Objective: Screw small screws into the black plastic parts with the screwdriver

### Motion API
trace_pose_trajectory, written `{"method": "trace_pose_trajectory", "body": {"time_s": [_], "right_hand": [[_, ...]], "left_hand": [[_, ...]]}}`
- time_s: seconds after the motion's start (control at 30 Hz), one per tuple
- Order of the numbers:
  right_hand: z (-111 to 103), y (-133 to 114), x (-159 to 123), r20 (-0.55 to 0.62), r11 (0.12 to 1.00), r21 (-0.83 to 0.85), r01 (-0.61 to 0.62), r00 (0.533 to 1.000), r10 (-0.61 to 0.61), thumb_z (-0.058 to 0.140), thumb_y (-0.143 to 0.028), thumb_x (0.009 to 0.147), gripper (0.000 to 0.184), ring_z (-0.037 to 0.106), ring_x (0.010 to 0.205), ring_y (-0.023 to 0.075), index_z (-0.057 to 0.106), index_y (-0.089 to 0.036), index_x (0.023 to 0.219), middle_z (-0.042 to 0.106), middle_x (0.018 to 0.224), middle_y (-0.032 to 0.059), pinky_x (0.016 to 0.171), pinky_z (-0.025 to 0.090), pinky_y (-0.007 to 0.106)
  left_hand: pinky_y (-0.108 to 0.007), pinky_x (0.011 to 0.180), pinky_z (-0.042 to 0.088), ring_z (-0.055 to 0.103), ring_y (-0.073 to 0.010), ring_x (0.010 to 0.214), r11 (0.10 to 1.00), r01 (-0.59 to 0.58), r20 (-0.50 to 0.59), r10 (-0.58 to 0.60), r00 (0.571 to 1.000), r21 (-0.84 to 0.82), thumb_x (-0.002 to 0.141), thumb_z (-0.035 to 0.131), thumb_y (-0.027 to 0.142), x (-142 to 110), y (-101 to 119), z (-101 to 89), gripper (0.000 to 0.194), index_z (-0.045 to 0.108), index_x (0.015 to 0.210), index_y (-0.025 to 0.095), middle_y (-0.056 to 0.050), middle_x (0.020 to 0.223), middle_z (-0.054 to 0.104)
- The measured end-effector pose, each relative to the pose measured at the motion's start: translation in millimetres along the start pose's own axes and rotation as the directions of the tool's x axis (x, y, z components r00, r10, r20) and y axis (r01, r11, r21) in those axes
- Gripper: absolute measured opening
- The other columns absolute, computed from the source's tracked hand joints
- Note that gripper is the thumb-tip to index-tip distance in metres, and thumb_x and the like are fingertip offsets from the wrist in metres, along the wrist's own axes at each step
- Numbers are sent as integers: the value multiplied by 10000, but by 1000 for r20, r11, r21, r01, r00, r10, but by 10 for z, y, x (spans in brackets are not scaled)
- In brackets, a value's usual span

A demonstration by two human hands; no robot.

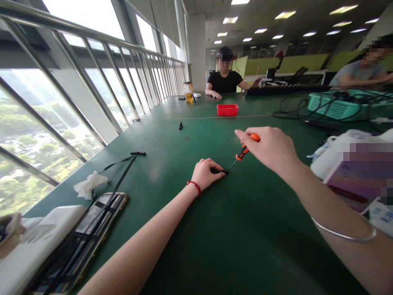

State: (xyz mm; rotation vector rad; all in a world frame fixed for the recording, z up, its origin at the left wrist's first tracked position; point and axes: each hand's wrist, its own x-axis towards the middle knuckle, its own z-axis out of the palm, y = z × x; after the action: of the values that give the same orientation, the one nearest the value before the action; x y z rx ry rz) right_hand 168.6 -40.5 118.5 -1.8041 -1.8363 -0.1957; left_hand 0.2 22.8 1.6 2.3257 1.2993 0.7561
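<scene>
My left hand point(205, 175) presses a small black part point(220, 171) against the green table point(196, 229), with fingers closed around it. The part's exact kind is too small to make out. Gripped in my right hand point(272, 149) is a screwdriver point(244, 151) with an orange and black handle, slanting down to the left. Its thin metal tip meets the right end of the black part, or lies very close to it. Farther off on the table lies another small black piece point(181, 125).
A red tray point(227, 110) stands toward the far side, before a seated person point(225, 78). At left lie a phone point(104, 217), black straps point(123, 176) and crumpled tissue point(90, 185). A teal basket point(334, 105) with cables sits at right. A metal railing point(101, 41) borders the left.
</scene>
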Motion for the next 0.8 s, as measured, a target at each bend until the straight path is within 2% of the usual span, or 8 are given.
{"method": "trace_pose_trajectory", "body": {"time_s": [0.1,0.17,0.33,0.43,0.5,0.57,0.67,0.8], "right_hand": [[-7,-1,1,-8,1000,2,-1,1000,1,430,-412,796,250,488,528,165,610,-239,819,590,609,11,490,259,261],[-5,0,6,-15,1000,14,-6,1000,6,473,-378,760,250,489,527,162,589,-242,934,600,631,1,490,263,253],[-2,18,11,1,1000,-14,-3,1000,3,387,-484,818,356,498,534,170,623,-230,740,588,597,28,488,256,261],[4,21,11,-3,1000,17,18,1000,-18,447,-415,786,264,501,537,165,619,-241,888,612,638,15,491,267,256],[10,14,9,-12,999,37,17,1000,-17,486,-378,752,301,493,527,159,572,-237,1004,621,668,6,487,269,249],[15,6,4,-11,999,37,15,1000,-14,458,-409,775,278,481,513,155,575,-228,950,609,646,10,478,263,248],[11,-2,-6,-19,999,17,28,999,-27,366,-444,833,328,471,504,153,591,-222,748,576,583,24,473,251,254],[-5,-3,-8,-37,999,27,28,999,-27,427,-353,786,223,486,523,155,594,-234,873,600,625,8,480,262,249]], "left_hand": [[-346,867,438,564,-196,874,1000,0,-1,0,1000,1,682,697,336,-2,6,-5,136,721,772,235,-8,860,665],[-346,863,438,564,-197,871,1000,6,3,-6,1000,2,683,696,336,-3,13,-11,138,722,773,235,-8,863,665],[-349,867,431,560,-201,881,1000,6,6,-6,1000,-5,688,692,334,-4,23,-18,139,722,773,229,-8,870,669],[-350,871,429,559,-202,886,1000,11,9,-10,1000,-3,688,692,338,-5,21,-16,144,721,777,230,-8,875,670],[-350,865,432,557,-204,887,1000,11,10,-11,1000,-2,688,691,341,-6,19,-15,150,720,784,230,-8,880,670],[-348,859,434,555,-205,888,1000,8,9,-8,1000,-2,689,689,344,-8,18,-15,152,720,784,230,-7,882,670],[-348,865,433,557,-204,888,1000,7,5,-7,1000,-1,691,687,345,-8,19,-14,145,720,775,231,-7,875,671],[-349,872,431,559,-203,886,1000,12,6,-12,1000,1,685,692,341,-5,22,-14,144,719,773,231,-7,874,671]]}}
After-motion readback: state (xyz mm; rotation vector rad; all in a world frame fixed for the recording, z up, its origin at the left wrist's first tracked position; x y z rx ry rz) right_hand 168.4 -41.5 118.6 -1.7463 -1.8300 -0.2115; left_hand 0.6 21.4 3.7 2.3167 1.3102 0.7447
